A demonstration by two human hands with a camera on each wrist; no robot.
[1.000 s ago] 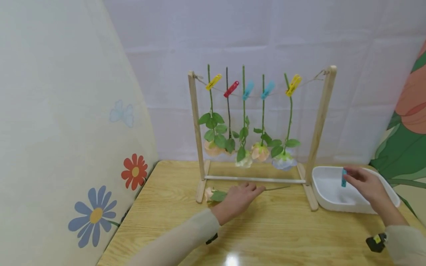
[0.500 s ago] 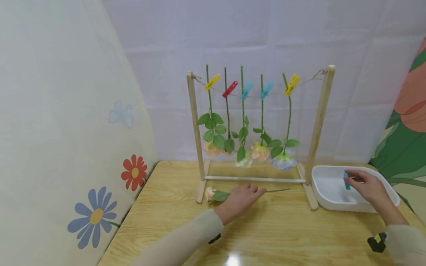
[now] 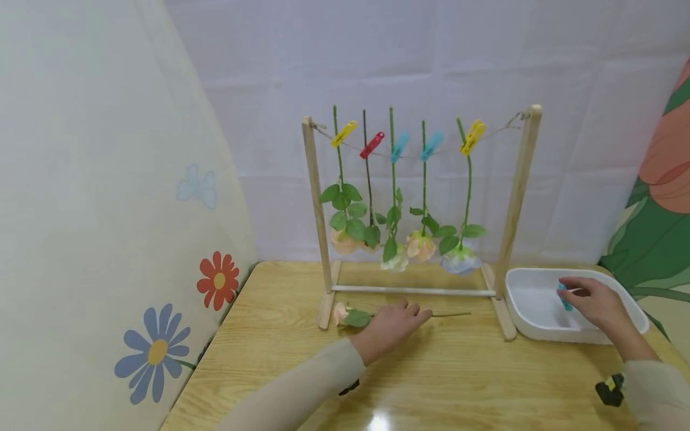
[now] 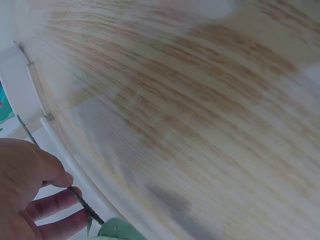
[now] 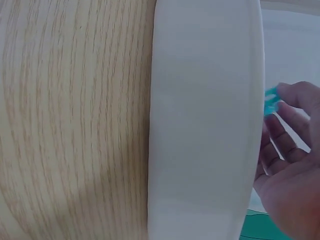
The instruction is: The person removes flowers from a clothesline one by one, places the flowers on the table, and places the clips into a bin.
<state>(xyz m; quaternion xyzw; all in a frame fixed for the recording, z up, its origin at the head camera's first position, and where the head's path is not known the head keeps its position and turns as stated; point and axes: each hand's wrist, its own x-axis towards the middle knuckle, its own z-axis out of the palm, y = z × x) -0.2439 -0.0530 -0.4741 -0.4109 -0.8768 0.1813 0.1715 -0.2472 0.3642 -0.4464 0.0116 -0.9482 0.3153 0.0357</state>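
Observation:
My left hand is over a pale peach rose lying on the table in front of the rack. In the left wrist view its thumb and fingers pinch the green stem, with a leaf just below. My right hand is over the white tray at the right, pinching a blue clothespin between thumb and fingertip. In the right wrist view the clothespin shows beyond the tray's near wall, the other fingers loosely bent beneath.
Behind the hands stands a wooden rack with a string across it. Several roses hang head down from it, held by yellow, red and blue clothespins. A white crossbar joins its feet. A white cloth hangs behind.
The right hand has lowered slightly within the tray, and the blue clothespin in it has tilted. The left hand has stayed nearly still on the rose stem.

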